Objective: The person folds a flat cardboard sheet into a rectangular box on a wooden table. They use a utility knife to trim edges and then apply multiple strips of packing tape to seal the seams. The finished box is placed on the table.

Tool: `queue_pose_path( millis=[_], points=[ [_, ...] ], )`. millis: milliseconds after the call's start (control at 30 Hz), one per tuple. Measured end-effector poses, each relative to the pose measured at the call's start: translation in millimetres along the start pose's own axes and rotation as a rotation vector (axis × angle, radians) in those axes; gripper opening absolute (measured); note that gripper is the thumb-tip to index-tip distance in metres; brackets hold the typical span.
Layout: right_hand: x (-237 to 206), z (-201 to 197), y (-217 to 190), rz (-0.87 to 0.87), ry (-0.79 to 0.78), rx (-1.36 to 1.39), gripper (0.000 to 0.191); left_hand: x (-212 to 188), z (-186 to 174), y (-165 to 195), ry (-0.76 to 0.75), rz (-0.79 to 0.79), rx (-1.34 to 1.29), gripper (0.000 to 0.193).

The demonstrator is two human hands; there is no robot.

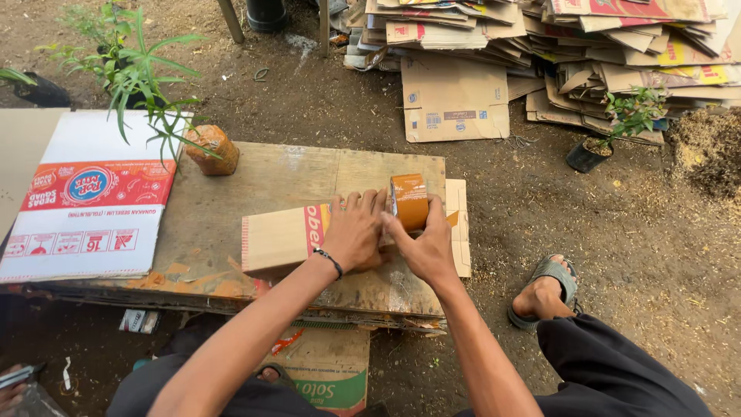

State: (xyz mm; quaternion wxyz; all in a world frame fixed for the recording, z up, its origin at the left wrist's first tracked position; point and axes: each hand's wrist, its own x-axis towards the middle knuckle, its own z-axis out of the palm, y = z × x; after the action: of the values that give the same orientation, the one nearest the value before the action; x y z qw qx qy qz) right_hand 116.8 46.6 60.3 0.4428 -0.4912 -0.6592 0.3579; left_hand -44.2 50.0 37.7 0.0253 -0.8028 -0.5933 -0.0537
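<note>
Taping step: left hand (353, 232) presses flat on folded carton (282, 238), right hand (423, 241) grips orange tape dispenser (409, 201); next needs a steady pull.

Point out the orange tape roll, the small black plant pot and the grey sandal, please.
orange tape roll (410, 200), head view, on its flat orange side.
small black plant pot (583, 157), head view, on its wall.
grey sandal (557, 272), head view, on its strap.

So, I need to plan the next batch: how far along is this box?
Done: the folded brown cardboard box lies flat on the worn wooden board. In hand: the left hand presses it down while the right hand holds an orange tape roll against it. Left: the red-and-white flattened carton lies untouched.
</note>
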Motion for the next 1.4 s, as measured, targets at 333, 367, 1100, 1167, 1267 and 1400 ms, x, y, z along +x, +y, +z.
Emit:
queue_pose_path(
  millis=[333, 367, 1100, 1167, 1267, 1400],
  points=[
    [-17, -5, -7, 0.021, 0.082, -0.093, 0.041, 7, 15, -5, 0.094, -0.012, -0.136, 0.109],
    [-23, -8, -8, 0.07, 0.075, -0.08, 0.04, 8, 14, -5, 0.075, -0.011, -0.133, 0.11],
    [-99, 9, 53, 0.184, 0.193, -0.139, 0.044, 17, 12, -4, -0.103, -0.046, -0.147, 0.118],
    [-101, 10, 58, 0.193, 0.181, -0.1, 0.044, 17, 14, -5, -0.118, -0.052, -0.154, 0.118],
    [-101, 10, 63, 0.215, 0.162, -0.143, 0.039, 19, 17, -7, -0.12, -0.045, -0.158, 0.121],
    [-97, 10, 63, 0.255, 0.133, -0.162, 0.039, 24, 17, -15, -0.135, -0.039, -0.222, 0.124]
  ],
)
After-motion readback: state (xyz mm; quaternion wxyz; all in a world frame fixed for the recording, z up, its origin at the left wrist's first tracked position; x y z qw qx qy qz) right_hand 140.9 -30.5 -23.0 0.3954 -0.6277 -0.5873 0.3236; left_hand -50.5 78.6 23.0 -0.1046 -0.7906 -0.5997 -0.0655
